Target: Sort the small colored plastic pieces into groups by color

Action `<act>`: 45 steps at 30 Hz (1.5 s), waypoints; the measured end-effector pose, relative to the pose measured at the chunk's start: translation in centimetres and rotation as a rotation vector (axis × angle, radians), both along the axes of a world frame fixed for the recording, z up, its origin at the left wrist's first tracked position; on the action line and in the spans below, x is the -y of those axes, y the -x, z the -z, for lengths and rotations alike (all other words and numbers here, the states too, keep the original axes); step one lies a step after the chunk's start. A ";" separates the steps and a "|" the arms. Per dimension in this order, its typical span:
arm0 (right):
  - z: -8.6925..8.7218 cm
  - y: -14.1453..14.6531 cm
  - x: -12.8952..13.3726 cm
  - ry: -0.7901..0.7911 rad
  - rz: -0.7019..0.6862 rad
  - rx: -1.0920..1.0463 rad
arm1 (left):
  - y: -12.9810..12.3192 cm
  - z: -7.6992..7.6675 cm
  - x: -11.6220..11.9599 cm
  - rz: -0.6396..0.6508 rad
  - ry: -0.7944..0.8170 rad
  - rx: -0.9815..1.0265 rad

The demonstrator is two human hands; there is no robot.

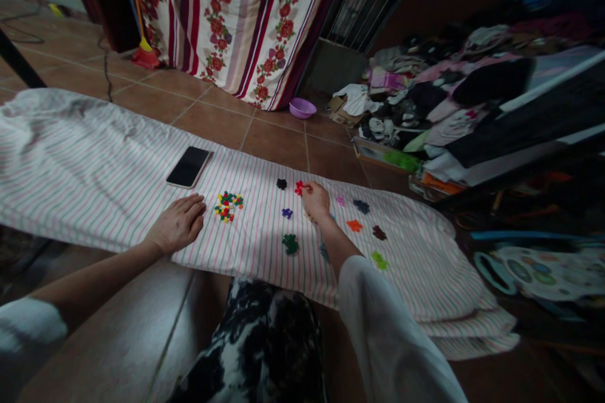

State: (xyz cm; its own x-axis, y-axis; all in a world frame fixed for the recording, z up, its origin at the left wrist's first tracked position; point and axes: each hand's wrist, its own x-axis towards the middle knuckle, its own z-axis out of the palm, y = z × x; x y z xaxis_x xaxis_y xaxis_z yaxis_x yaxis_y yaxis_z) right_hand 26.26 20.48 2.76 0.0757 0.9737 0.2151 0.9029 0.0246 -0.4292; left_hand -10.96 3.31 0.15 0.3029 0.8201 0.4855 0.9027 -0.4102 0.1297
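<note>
My left hand (178, 225) lies flat on the striped cloth (255, 258), fingers stretched out, beside a mixed pile of small red, yellow, green and white pieces (229, 206). My right hand (316, 197) has its fingertips pinched at the edge of a small red pile (299, 187). Whatever is between those fingertips is too small to make out. Around it lie other piles sorted by colour: black (282, 184), purple (287, 213), dark green (290, 244), pink (340, 201), dark grey (362, 206), orange (354, 225), brown (379, 232) and lime (379, 259). My right hand and forearm partly cover a beige pile (310, 217) and a grey-blue pile (324, 252).
A phone (189, 167) lies on the cloth beyond my left hand. Past the far edge are a tiled floor, a purple basin (302, 108), a floral curtain (227, 19) and a broom (145, 53). Heaped clothes (425, 94) and a dark rack stand on the right.
</note>
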 end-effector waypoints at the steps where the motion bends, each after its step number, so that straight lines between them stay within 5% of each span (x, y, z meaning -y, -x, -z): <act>1: 0.0 0.0 0.0 0.001 -0.001 0.004 | 0.0 0.0 0.0 -0.001 -0.001 0.000; 16: 0.0 1.0 1.4 -0.130 -0.141 -0.079 | -0.1 0.1 0.0 -0.017 0.014 0.003; 33: 0.5 11.1 6.1 0.012 -0.723 -0.120 | -0.3 -0.1 0.0 -0.038 0.037 0.026; 45: 0.2 12.7 7.5 0.088 -0.752 -0.007 | -0.4 -0.2 0.0 -0.042 0.065 0.058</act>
